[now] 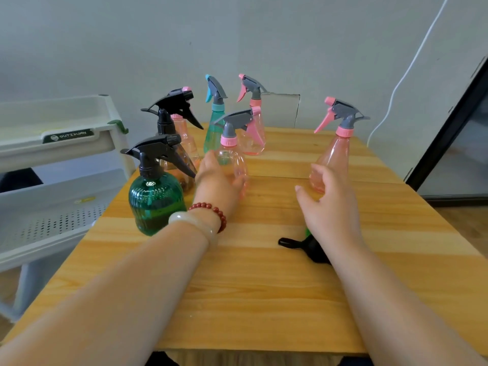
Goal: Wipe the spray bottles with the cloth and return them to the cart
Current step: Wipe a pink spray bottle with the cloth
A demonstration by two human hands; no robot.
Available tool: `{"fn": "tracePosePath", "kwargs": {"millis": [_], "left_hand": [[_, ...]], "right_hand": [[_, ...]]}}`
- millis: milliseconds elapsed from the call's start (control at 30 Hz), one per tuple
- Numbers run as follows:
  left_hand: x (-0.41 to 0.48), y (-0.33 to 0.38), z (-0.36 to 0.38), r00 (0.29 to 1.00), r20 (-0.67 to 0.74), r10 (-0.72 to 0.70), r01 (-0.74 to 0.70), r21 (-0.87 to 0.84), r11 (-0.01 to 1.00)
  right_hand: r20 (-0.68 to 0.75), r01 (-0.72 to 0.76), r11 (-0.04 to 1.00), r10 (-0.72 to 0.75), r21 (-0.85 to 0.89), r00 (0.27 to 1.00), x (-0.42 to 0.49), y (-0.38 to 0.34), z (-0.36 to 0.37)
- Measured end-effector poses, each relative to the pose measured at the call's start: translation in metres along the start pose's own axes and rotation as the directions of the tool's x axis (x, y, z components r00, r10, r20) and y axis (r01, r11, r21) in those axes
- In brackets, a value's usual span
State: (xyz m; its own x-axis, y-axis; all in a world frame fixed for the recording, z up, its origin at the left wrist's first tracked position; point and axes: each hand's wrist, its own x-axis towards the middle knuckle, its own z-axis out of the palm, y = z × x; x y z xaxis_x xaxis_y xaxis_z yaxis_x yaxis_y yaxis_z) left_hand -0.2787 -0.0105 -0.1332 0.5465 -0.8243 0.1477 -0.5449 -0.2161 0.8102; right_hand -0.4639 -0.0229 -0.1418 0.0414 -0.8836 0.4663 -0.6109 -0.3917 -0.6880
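Several spray bottles stand on the wooden table (264, 286). My left hand (219, 180) wraps round the lower body of a clear pink bottle with a grey head (232, 154) at the centre, thumb on its left side. My right hand (324, 199) is spread, its fingertips at the base of a tall pink conical bottle (335, 154) on the right. A black item with a bit of green (309, 247), possibly the cloth, lies on the table, partly hidden by my right forearm. The pale cart (66, 143) stands left of the table.
A round green bottle with a black head (155, 204) stands close to my left wrist. Behind it are a dark bottle with a black head (184, 167), a teal bottle (214, 133) and another pink bottle (254, 141). A wall backs the table; a dark panel (454, 141) stands right.
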Motion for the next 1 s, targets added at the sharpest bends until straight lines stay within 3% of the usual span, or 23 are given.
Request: {"fn": "tracePosePath", "kwargs": {"millis": [167, 267, 333, 433, 533, 633, 800, 1000], "left_hand": [[0.035, 0.004, 0.014, 0.999, -0.049, 0.012, 0.001, 0.258, 0.966], [0.040, 0.009, 0.016, 0.996, -0.077, -0.053, 0.066, 0.180, 0.981], [0.032, 0.007, 0.017, 0.984, -0.176, 0.034, -0.007, 0.153, 0.988], [0.011, 0.003, 0.017, 0.914, -0.258, 0.312, -0.282, 0.147, 0.948], [0.000, 0.008, 0.019, 0.809, -0.135, 0.572, -0.548, 0.179, 0.817], [0.005, 0.014, 0.030, 0.749, 0.024, 0.662, -0.658, 0.152, 0.738], [0.018, 0.030, 0.056, 0.820, 0.219, 0.529, -0.541, -0.005, 0.841], [0.040, 0.059, 0.078, 0.798, 0.373, 0.473, -0.493, -0.047, 0.869]], "right_hand": [[0.029, -0.073, 0.997, 0.073, -0.007, 0.997, 0.016, 0.002, 0.005], [0.048, -0.074, 0.997, 0.075, -0.024, 0.996, 0.013, 0.007, 0.008], [0.060, -0.083, 0.996, 0.086, -0.038, 0.995, 0.010, 0.009, 0.009], [0.054, -0.090, 0.994, 0.093, -0.058, 0.994, 0.008, 0.012, 0.006], [0.110, -0.094, 0.989, 0.107, -0.118, 0.988, 0.006, 0.016, -0.001], [0.200, -0.116, 0.980, 0.147, -0.162, 0.969, 0.004, 0.020, -0.009], [0.214, -0.120, 0.979, 0.154, -0.166, 0.964, 0.008, 0.023, -0.017], [0.313, -0.090, 0.975, 0.151, -0.203, 0.938, 0.009, 0.025, -0.015]]}}
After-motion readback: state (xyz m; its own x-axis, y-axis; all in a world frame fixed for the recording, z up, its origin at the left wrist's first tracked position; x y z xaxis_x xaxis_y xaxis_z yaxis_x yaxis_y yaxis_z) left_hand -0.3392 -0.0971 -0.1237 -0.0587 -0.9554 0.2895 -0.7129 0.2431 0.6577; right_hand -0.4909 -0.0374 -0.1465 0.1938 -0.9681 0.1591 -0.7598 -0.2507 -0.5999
